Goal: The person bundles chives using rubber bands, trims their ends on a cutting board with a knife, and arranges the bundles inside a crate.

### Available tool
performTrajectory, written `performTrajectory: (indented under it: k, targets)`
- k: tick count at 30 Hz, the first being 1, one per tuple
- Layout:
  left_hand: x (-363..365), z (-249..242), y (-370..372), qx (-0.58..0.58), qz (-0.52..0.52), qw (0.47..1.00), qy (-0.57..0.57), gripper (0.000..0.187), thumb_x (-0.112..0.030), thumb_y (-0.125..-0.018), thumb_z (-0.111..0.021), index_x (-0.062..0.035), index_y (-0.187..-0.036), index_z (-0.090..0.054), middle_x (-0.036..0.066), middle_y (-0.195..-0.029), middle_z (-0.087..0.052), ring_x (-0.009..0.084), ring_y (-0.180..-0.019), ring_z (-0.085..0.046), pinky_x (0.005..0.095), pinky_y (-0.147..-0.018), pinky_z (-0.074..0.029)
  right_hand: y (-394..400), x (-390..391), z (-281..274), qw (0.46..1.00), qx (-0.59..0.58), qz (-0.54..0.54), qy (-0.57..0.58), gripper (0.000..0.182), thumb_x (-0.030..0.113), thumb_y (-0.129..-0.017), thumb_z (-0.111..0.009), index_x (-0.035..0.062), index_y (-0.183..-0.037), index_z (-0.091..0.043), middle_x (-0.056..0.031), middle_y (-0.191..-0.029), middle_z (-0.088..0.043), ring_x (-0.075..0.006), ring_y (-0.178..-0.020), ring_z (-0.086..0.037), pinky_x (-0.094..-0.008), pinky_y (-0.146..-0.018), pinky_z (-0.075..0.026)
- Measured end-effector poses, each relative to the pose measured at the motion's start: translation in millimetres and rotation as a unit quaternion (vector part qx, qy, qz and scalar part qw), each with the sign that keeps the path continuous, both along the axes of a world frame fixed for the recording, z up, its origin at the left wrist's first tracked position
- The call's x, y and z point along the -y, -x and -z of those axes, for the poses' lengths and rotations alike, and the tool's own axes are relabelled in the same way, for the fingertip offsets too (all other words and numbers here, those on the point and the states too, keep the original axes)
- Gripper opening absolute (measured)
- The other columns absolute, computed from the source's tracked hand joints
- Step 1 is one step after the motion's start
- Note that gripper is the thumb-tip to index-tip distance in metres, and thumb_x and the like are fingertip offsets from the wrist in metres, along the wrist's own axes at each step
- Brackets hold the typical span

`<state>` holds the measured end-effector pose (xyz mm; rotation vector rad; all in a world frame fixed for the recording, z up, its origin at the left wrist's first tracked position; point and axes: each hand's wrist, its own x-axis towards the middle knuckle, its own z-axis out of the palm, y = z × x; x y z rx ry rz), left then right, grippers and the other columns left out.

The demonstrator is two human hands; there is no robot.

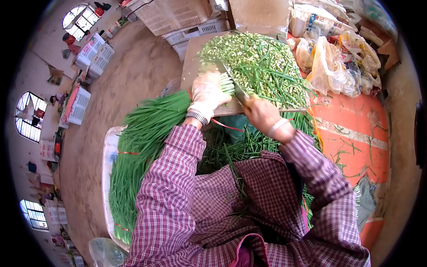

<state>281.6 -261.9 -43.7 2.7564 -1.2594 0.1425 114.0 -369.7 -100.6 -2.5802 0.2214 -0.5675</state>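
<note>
My left hand [208, 92], in a pale glove with a watch at the wrist, is closed around a bunch of chives [164, 109]. The long green leaves trail off to the left, and the pale stem ends stick out on the right of the hand. My right hand [262, 115] grips the handle of a knife [235, 83], whose blade slants up and left just beside those stem ends. Both hands are over the near edge of a cutting board [190, 55]. A wide heap of chopped stem pieces [262, 55] covers most of the board, with some long green leaves among them.
Tied chives fill a white crate [106, 178] at my left. Loose leaves [267, 144] lie below the board. Stacked plastic crates [171, 20] stand behind it. Plastic bags [329, 66] and an orange sheet [347, 113] are on the right, beside a wall [402, 133].
</note>
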Motion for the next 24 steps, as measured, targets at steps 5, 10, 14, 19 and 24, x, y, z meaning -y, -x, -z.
performTrajectory:
  k: [5,10,14,19,24]
  targets:
    - [-2,-9,5,0.008,0.004,1.000,0.005,0.067,-0.041,-0.058,-0.088,-0.0067,-0.112,-0.068,0.015,-0.101,-0.071,0.0315,-0.095,-0.072,0.0425,-0.085,-0.059,-62,3,-19,0.980,-0.133,0.094,0.115,0.017,0.019,-0.098,-0.054,0.0047,-0.096,-0.064,-0.0131,-0.089,-0.074,-0.0299,-0.084,-0.076,-0.0417,-0.069,-0.061]
    - [-18,3,-3,-0.002,0.081,0.982,0.170,0.110,-0.046,-0.058,-0.092,-0.0099,-0.151,-0.045,0.021,-0.144,-0.053,0.0359,-0.135,-0.050,0.0419,-0.112,-0.042,-75,62,-7,0.967,-0.034,0.081,0.240,0.022,0.026,-0.101,-0.052,0.0073,-0.099,-0.062,-0.0146,-0.079,-0.070,-0.0309,-0.072,-0.072,-0.0429,-0.062,-0.055]
    - [-57,-16,23,-0.077,0.052,0.915,0.392,0.084,-0.027,-0.074,-0.088,-0.0070,-0.147,-0.050,0.017,-0.147,-0.051,0.0305,-0.135,-0.050,0.0395,-0.114,-0.039,-88,53,-19,0.973,-0.090,0.099,0.190,0.020,0.028,-0.097,-0.057,0.0134,-0.098,-0.070,-0.0129,-0.092,-0.073,-0.0277,-0.088,-0.073,-0.0388,-0.076,-0.057]
    - [-111,5,81,-0.364,0.037,0.757,0.541,0.023,-0.016,-0.093,-0.074,-0.0043,-0.112,-0.073,0.006,-0.099,-0.075,0.0166,-0.092,-0.070,0.0292,-0.085,-0.057,-60,44,-79,0.983,-0.056,0.086,0.153,0.033,0.034,-0.086,-0.072,0.0125,-0.111,-0.068,-0.0149,-0.092,-0.070,-0.0323,-0.090,-0.070,-0.0463,-0.079,-0.056]
    - [-111,26,110,-0.613,0.018,0.650,0.449,0.026,-0.019,-0.094,-0.074,0.0029,-0.107,-0.072,0.010,-0.095,-0.076,0.0140,-0.086,-0.072,0.0258,-0.082,-0.057,-88,-24,-85,0.939,0.002,-0.064,0.337,0.067,0.027,-0.067,-0.088,0.0148,-0.128,-0.062,-0.0077,-0.115,-0.065,-0.0259,-0.106,-0.064,-0.0405,-0.091,-0.051]
